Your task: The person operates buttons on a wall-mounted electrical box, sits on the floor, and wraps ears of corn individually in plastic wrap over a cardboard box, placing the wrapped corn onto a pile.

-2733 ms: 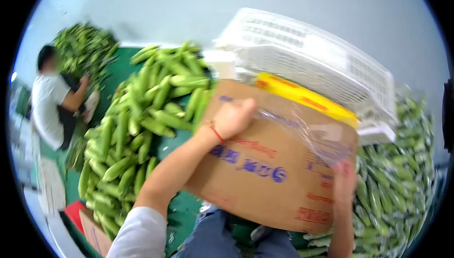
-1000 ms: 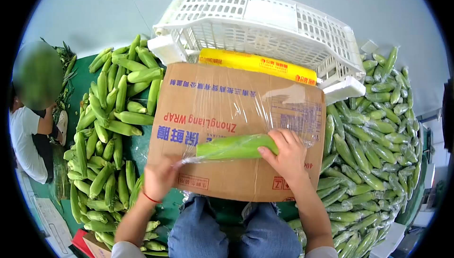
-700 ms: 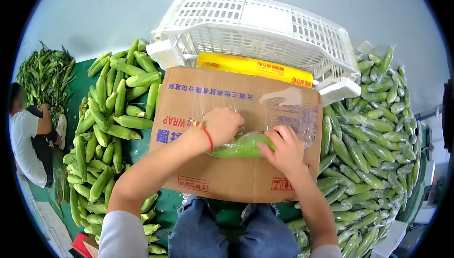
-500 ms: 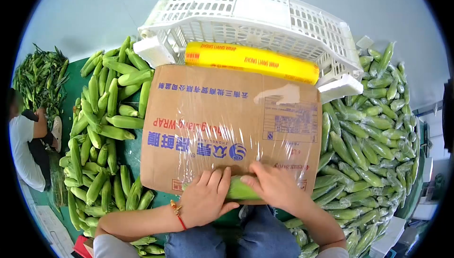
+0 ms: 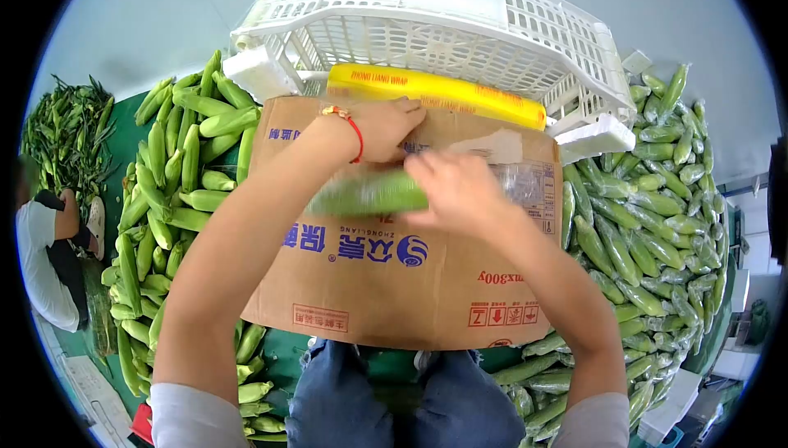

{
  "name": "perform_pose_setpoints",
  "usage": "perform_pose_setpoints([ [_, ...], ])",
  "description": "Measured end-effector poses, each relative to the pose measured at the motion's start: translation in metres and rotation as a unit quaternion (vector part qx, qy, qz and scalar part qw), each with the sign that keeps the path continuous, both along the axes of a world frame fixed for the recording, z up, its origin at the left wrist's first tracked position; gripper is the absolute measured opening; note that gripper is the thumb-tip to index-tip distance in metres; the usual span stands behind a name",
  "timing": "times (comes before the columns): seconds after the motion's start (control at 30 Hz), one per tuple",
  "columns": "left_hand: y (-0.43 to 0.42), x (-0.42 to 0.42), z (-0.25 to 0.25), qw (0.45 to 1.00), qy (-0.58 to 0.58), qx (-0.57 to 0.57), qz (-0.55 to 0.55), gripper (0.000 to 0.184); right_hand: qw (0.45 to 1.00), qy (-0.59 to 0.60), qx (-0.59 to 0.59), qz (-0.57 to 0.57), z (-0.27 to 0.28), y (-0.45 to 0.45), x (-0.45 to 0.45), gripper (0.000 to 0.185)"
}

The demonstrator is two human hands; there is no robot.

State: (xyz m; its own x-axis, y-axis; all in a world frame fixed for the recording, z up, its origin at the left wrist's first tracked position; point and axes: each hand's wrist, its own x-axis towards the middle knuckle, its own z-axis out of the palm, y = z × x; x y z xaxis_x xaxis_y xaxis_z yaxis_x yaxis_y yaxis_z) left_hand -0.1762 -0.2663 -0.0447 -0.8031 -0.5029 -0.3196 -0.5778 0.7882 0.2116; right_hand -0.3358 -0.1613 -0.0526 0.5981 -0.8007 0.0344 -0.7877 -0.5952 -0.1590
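Observation:
My right hand (image 5: 460, 194) is closed around one end of a corn ear (image 5: 369, 195), a green blurred shape lying crosswise above the printed cardboard box (image 5: 386, 284). Plastic film seems to cling to it, though the blur hides how far it is wrapped. My left hand (image 5: 386, 130) reaches to the upper part of the cardboard, its fingers stretched to the right just below the yellow roll of cling film (image 5: 435, 91). A red string bracelet is on the left wrist. The left forearm passes over the left part of the cardboard.
A white plastic crate (image 5: 460, 34) stands on its side behind the roll. Unwrapped corn ears (image 5: 189, 144) are heaped on the left, film-wrapped ears (image 5: 648, 218) on the right. At far left a person (image 5: 53, 259) sits by a pile of green husks (image 5: 70, 132).
Both hands and the corn ear have moved from the cardboard's near edge up toward the roll. The shiny film that covered the cardboard no longer shows over its near part.

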Motion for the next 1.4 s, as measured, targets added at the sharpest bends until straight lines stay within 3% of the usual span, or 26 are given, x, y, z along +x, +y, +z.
perform_pose_setpoints([
  [0.1, 0.002, 0.008, -0.021, 0.998, 0.057, -0.024, -0.024, 0.062, 0.995, -0.027, 0.083, 0.056, 0.011, 0.055, -0.004, 0.056],
  [0.17, -0.003, 0.014, -0.042, 0.988, 0.143, -0.042, -0.042, 0.059, 0.964, 0.008, 0.264, 0.041, 0.037, 0.097, -0.012, 0.061],
  [0.23, 0.001, 0.022, -0.033, 0.979, 0.202, 0.006, 0.003, 0.052, 0.884, 0.012, 0.464, 0.055, 0.039, 0.135, -0.025, 0.064],
  [0.27, 0.006, 0.026, -0.028, 0.972, 0.23, 0.033, 0.029, 0.048, 0.871, -0.048, 0.488, -0.006, 0.039, 0.154, -0.035, 0.066],
  [0.33, 0.05, 0.03, -0.027, 0.897, 0.419, -0.124, 0.07, 0.037, 0.862, -0.253, 0.424, -0.117, 0.026, 0.187, -0.054, 0.064],
  [0.37, 0.089, 0.024, -0.014, 0.871, 0.47, -0.115, 0.085, 0.031, 0.745, -0.369, 0.51, -0.222, 0.022, 0.185, -0.058, 0.062],
  [0.43, 0.14, 0.011, -0.014, 0.835, 0.518, -0.15, -0.108, 0.032, 0.404, -0.549, 0.611, -0.402, 0.017, 0.188, -0.059, 0.059],
  [0.5, 0.15, 0.009, -0.009, 0.838, 0.532, -0.105, -0.064, 0.044, 0.324, -0.585, 0.706, -0.234, 0.028, 0.174, -0.035, 0.076],
  [0.57, 0.143, -0.01, 0.006, 0.7, 0.7, 0.062, 0.126, 0.051, -0.046, -0.686, 0.726, 0.024, 0.001, 0.166, -0.002, 0.082],
  [0.63, 0.14, -0.017, 0.007, 0.516, 0.784, 0.286, 0.195, 0.056, -0.157, -0.707, 0.665, 0.182, -0.018, 0.161, 0.038, 0.09],
  [0.7, 0.131, -0.016, 0.007, 0.307, 0.784, 0.524, 0.129, 0.059, -0.097, -0.705, 0.682, 0.17, -0.02, 0.142, 0.045, 0.089],
  [0.73, 0.134, -0.014, 0.012, 0.283, 0.766, 0.52, 0.249, 0.049, -0.054, -0.711, 0.694, 0.104, -0.011, 0.14, 0.039, 0.089],
  [0.8, 0.136, -0.003, 0.002, 0.425, 0.695, 0.387, 0.432, 0.033, 0.046, -0.719, 0.692, -0.044, -0.006, 0.149, 0.013, 0.075],
  [0.87, 0.147, 0.018, -0.015, 0.493, 0.65, 0.299, 0.495, 0.02, 0.44, -0.672, 0.577, -0.147, 0.006, 0.151, -0.019, 0.068],
  [0.9, 0.154, 0.039, -0.034, 0.573, 0.606, 0.225, 0.503, 0.022, 0.614, -0.594, 0.478, -0.204, 0.016, 0.152, -0.036, 0.067],
  [0.93, 0.163, 0.045, -0.052, 0.647, 0.558, 0.149, 0.498, 0.024, 0.732, -0.569, 0.326, -0.186, 0.023, 0.152, -0.044, 0.057],
  [0.97, 0.175, 0.039, -0.042, 0.584, 0.576, 0.215, 0.53, 0.025, 0.823, -0.509, 0.15, -0.202, 0.031, 0.151, -0.052, 0.048],
  [1.0, 0.187, 0.033, -0.031, 0.511, 0.591, 0.272, 0.562, 0.032, 0.86, -0.468, 0.036, -0.201, 0.049, 0.152, -0.059, 0.04],
  [1.07, 0.212, 0.045, -0.041, 0.504, 0.573, 0.376, 0.526, 0.039, 0.862, -0.446, -0.157, -0.184, 0.062, 0.159, -0.071, 0.013],
  [1.1, 0.222, 0.043, -0.034, 0.542, 0.532, 0.425, 0.493, 0.042, 0.844, -0.469, -0.204, -0.159, 0.061, 0.151, -0.08, 0.012],
  [1.13, 0.229, 0.036, -0.001, 0.514, 0.435, 0.549, 0.496, 0.044, 0.824, -0.494, -0.247, -0.129, 0.06, 0.136, -0.087, 0.012],
  [1.17, 0.244, 0.039, -0.025, 0.563, 0.413, 0.516, 0.496, 0.048, 0.768, -0.588, -0.204, -0.149, 0.058, 0.129, -0.081, 0.014],
  [1.2, 0.249, 0.038, -0.012, 0.544, 0.373, 0.56, 0.501, 0.042, 0.694, -0.681, -0.169, -0.16, 0.057, 0.122, -0.075, 0.018],
  [1.27, 0.258, 0.041, -0.006, 0.532, 0.354, 0.597, 0.484, 0.046, 0.373, -0.89, 0.088, -0.247, 0.059, 0.118, -0.045, 0.031],
  [1.33, 0.259, 0.048, -0.029, 0.55, 0.406, 0.585, 0.436, 0.058, 0.446, -0.864, 0.059, -0.227, 0.057, 0.12, -0.055, 0.04],
  [1.4, 0.25, 0.043, -0.008, 0.824, 0.384, 0.343, 0.236, 0.07, 0.435, -0.878, 0.025, -0.198, 0.052, 0.121, -0.062, 0.044],
])
